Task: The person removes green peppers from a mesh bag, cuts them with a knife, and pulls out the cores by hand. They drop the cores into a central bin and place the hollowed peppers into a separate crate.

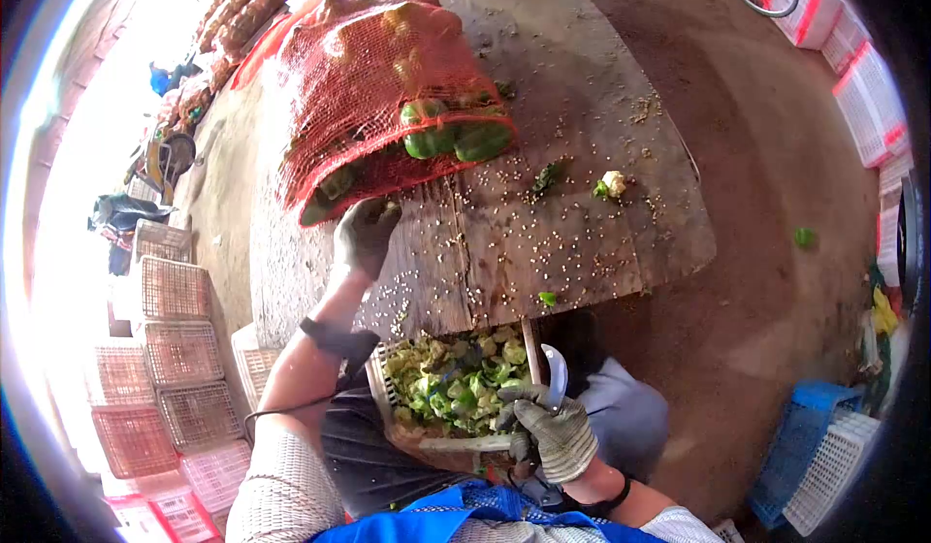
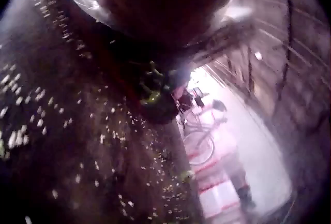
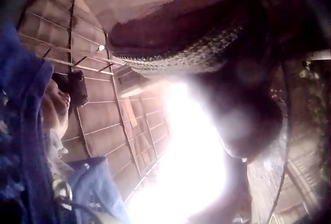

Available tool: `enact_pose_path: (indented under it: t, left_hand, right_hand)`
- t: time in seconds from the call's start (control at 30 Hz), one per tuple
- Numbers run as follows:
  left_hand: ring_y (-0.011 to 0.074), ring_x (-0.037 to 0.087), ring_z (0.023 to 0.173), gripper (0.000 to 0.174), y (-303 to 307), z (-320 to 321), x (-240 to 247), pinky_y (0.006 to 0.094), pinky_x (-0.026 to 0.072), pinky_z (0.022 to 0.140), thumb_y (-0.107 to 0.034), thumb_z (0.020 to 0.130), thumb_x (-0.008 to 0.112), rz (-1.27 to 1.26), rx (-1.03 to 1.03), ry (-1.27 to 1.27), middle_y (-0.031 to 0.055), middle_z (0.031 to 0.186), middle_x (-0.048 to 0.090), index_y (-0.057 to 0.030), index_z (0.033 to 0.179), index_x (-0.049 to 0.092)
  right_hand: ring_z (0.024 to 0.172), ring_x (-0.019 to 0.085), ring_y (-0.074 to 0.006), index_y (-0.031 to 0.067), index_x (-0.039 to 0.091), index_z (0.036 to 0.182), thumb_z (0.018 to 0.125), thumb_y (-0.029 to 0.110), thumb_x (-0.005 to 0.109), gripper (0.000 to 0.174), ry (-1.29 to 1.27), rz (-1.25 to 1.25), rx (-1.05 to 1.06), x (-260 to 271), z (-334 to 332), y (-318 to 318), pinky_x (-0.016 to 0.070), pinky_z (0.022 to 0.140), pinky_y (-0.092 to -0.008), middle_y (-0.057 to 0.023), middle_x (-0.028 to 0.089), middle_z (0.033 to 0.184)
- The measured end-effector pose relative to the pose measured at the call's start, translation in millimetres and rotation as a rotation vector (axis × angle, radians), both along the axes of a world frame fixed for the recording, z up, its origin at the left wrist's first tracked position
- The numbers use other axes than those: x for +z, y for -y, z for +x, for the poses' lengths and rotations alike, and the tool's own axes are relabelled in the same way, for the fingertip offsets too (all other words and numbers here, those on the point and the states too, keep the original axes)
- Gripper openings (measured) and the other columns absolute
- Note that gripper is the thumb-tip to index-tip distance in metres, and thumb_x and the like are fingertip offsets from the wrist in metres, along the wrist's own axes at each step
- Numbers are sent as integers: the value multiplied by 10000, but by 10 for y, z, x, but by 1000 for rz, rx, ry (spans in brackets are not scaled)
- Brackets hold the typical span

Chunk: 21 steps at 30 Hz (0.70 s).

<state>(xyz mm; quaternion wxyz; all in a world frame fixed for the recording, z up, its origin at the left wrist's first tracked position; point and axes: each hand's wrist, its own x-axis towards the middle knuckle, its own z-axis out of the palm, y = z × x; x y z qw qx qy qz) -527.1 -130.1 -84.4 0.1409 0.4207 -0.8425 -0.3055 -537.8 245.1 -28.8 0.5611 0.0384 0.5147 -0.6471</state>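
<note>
The grey-gloved right hand (image 1: 555, 438) grips a curved, pale-bladed knife (image 1: 556, 376), lower centre. The gloved left hand (image 1: 367, 237), fingers curled, meets the red mesh bag (image 1: 373, 78) of green peppers (image 1: 428, 128), upper left; whether it pinches mesh, I cannot tell.

On no thing in these three views is it possible to read any text, label, brand, number or sign. The stacked crates (image 1: 184, 349), the red net bag (image 1: 388, 78) and the blue clothing (image 1: 456, 514) show no writing that is readable.
</note>
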Motion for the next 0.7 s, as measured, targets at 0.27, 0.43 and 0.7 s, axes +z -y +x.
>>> enact_pose_path:
  t: [0.27, 0.43, 0.7]
  left_hand:
    - [231, 656, 995, 443, 260, -1256, 207, 371, 516, 905, -277, 871, 733, 327, -423, -86, 115, 1134, 690, -37, 1225, 615]
    - [419, 472, 1289, 703, -419, -1093, -34, 548, 405, 1039, -415, 802, 722, -666, -252, 600, 109, 1422, 479, -252, 1431, 451]
    - [411, 597, 1108, 717, -96, 474, -3, 488, 519, 898, -449, 693, 825, -74, -283, 560, 210, 1157, 613, -164, 1291, 550]
  right_hand:
    - [472, 587, -103, -14, 614, 1191, 978, 110, 538, 258, 77, 73, 69, -20, 115, 71, 456, 413, -216, -98, 688, 806]
    - [476, 572, -93, -6, 616, 1192, 969, 149, 580, 274, -1, 77, 29, -96, 142, 195, 449, 407, -229, -74, 679, 793]
    - [500, 560, -79, 15, 632, 1186, 964, 179, 563, 285, -50, 84, 90, -21, 253, 147, 447, 413, -226, -45, 687, 798]
